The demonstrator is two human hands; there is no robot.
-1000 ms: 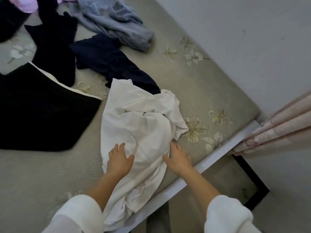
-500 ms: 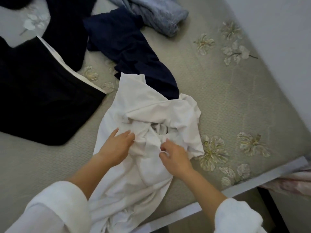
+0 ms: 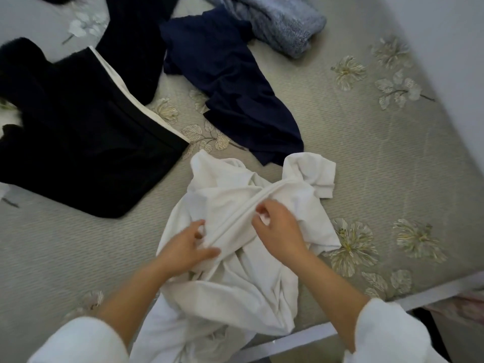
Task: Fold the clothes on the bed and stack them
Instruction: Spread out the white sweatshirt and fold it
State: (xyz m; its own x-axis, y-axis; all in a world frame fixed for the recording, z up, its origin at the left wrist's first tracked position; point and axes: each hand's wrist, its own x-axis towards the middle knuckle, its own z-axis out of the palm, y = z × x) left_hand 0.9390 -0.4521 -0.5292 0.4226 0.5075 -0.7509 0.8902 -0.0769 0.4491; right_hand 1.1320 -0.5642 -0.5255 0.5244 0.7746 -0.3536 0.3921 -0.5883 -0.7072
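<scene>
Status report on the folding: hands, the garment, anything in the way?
Left hand and right hand both pinch the white garment. Garment crumpled, not yet folded, near the edge of the bed. Navy garment lies close beyond it.

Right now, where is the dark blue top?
In the head view the dark blue top lies on the bed, upper middle, just beyond the white garment, with the black garment to its left and the fuzzy grey-blue garment behind it.
</scene>
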